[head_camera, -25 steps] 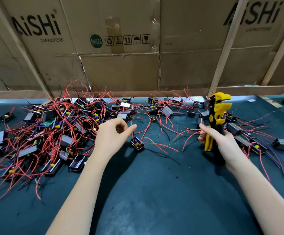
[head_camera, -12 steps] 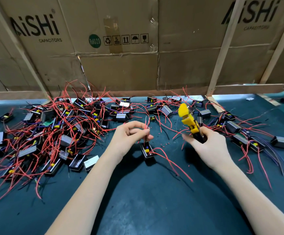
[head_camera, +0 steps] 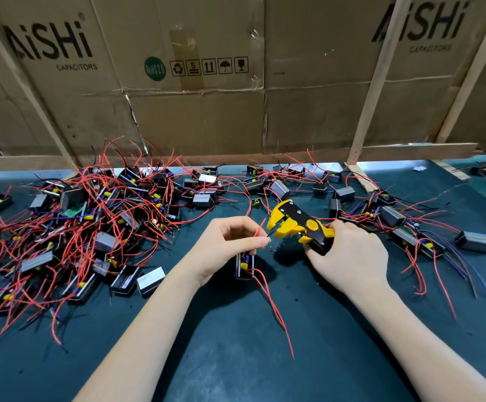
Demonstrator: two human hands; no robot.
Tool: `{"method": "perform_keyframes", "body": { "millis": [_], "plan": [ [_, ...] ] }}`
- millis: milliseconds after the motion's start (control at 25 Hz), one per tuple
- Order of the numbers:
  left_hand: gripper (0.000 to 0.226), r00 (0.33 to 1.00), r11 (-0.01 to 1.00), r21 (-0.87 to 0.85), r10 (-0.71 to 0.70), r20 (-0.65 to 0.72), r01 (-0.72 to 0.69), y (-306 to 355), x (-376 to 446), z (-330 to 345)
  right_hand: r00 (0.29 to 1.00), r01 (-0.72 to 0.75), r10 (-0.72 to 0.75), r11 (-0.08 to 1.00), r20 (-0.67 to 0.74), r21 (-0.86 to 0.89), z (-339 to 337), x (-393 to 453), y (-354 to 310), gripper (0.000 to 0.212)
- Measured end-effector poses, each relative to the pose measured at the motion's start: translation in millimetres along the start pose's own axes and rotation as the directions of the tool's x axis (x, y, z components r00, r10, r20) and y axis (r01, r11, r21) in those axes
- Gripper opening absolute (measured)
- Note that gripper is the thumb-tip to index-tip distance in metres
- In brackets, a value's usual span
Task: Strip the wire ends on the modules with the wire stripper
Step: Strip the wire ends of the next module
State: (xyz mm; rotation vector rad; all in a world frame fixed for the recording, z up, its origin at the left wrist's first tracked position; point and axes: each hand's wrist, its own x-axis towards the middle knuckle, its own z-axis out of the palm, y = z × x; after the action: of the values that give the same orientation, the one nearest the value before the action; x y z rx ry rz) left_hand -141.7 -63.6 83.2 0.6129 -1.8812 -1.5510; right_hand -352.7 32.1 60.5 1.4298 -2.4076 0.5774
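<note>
Now we feed wire end: left hand [head_camera: 230,245] pinches red wire [head_camera: 260,229] above module [head_camera: 244,265]; right hand [head_camera: 349,256] grips wire stripper [head_camera: 297,224], at 3 o'clock of wire. Seat tip squarely, then squeeze.

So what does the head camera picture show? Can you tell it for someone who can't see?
A person's left hand pinches a red wire from a small black module, while the right hand points a yellow and black wire stripper at its end. More modules with tangled red wires lie piled on the dark green table, before cardboard boxes.
</note>
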Motion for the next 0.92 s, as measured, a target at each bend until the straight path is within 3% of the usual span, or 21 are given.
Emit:
{"method": "perform_keyframes", "body": {
  "millis": [920],
  "plan": [
    [0.012,0.995,0.99,0.128,-0.053,-0.087,0.064,-9.8,4.9,-0.1,0.992,0.101,-0.108,0.99,-0.071,-0.095,4.2,-2.2,-4.7,0.053]
  ]
}}
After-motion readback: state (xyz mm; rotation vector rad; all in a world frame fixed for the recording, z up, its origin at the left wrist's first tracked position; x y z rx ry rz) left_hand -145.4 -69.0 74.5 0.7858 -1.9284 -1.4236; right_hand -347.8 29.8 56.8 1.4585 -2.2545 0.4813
